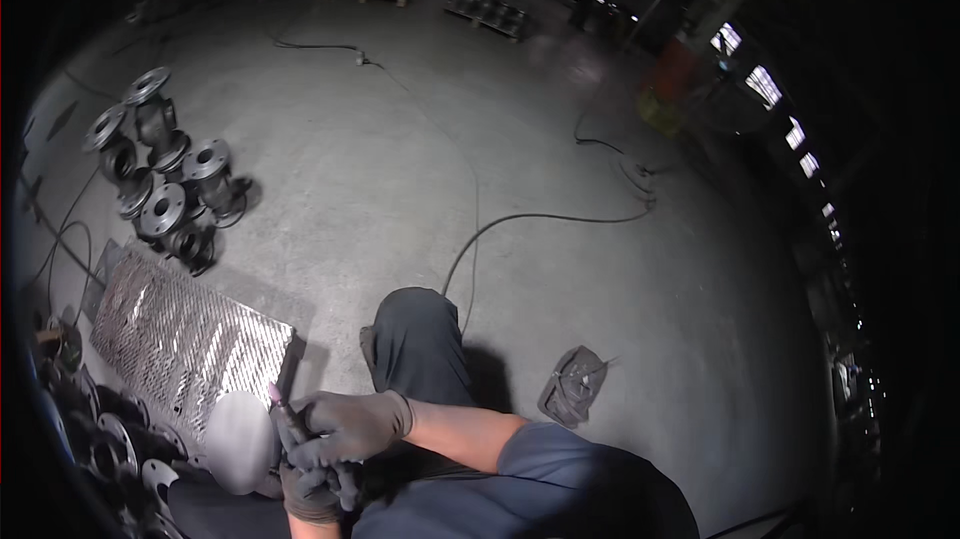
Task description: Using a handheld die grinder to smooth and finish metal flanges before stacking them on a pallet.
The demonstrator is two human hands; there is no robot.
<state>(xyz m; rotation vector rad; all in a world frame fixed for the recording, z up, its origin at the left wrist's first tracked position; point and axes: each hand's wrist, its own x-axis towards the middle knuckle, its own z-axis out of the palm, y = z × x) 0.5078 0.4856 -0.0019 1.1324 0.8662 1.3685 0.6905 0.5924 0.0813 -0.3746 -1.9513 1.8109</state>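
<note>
We are seeing the gloved right hand (360, 424) holding a slim dark tool (291, 423), its fingers wrapped around the body and its pink tip (275, 392) pointing up and away from the hand. The gloved left hand (312, 496) is lying just below the right, partly hidden, and we cannot tell whether it is gripping anything. Just left of both hands, a rounded grey disc (240, 442) is overlapping a metal grating (195, 334), which is stretching away up-left. Beyond it, flanged fittings (176, 203) are standing clustered on the floor; more flanged parts (158, 477) are lying left of the left hand. Ahead of the right hand, a dark-trousered knee (418, 339) is rising, and well beyond, a hose (540, 216) is curving.
</note>
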